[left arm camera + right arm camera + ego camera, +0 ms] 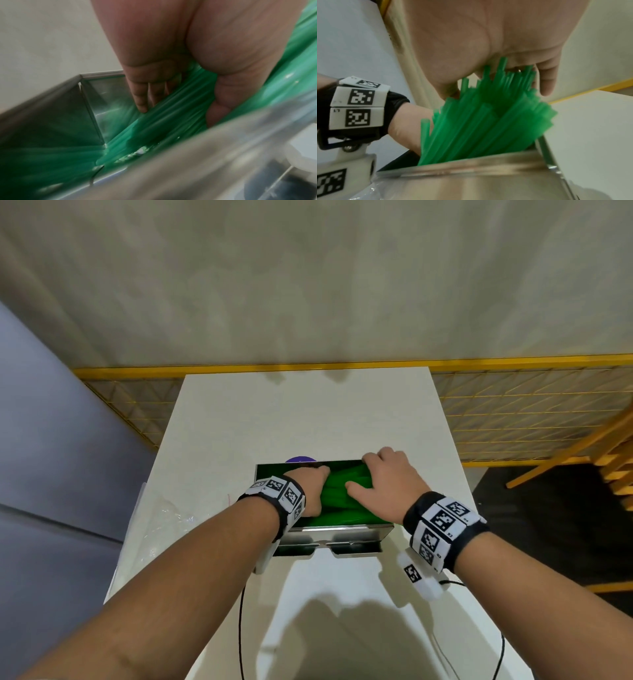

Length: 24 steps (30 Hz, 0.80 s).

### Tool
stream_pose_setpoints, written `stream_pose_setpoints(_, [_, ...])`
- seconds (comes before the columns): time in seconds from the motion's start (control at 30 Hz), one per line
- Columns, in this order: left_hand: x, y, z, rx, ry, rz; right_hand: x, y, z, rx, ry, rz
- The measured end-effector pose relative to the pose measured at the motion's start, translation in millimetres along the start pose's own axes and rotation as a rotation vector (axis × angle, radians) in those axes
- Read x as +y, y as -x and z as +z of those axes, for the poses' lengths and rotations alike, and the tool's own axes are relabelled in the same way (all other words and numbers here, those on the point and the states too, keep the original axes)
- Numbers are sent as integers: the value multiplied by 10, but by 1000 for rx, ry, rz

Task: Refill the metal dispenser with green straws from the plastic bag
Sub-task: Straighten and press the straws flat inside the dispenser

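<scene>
An open metal dispenser (339,534) stands on the white table (308,412), with a bundle of green straws (337,494) in it. My left hand (310,484) reaches into the box's left half. There its fingers (142,100) and thumb curl round the green straws (171,108) beside the steel wall (60,108). My right hand (383,477) lies over the bundle's right end, thumb on top. The ends of the straws (488,121) rise above the dispenser's rim (471,180) and meet my right palm (479,33), its fingers hanging past them. A clear plastic bag (164,515) lies left of the box.
A purple object (300,459) peeks out behind the dispenser. Thin black cables (241,628) run over the table's near part. A yellow mesh fence (513,412) stands behind and to the right of the table, and a grey wall lies to the left.
</scene>
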State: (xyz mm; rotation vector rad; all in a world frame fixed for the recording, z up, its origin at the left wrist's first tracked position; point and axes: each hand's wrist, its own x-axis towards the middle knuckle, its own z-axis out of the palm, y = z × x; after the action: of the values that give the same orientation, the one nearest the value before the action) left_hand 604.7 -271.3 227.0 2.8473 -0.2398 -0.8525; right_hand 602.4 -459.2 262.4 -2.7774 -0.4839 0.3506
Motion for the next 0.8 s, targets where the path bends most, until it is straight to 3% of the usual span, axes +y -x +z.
stream_pose_setpoints(0.27, [-25,-61,-44,-35,36,64,45,-32,146,86,-298,17])
stream_pose_setpoints(0.5, [-71,-46,-8,13,88,21,-59,-120,110,-29,-162,5])
stream_pose_setpoints(0.8, [-9,26,-26,-13,122,96,-114,-91,107,42,-225,12])
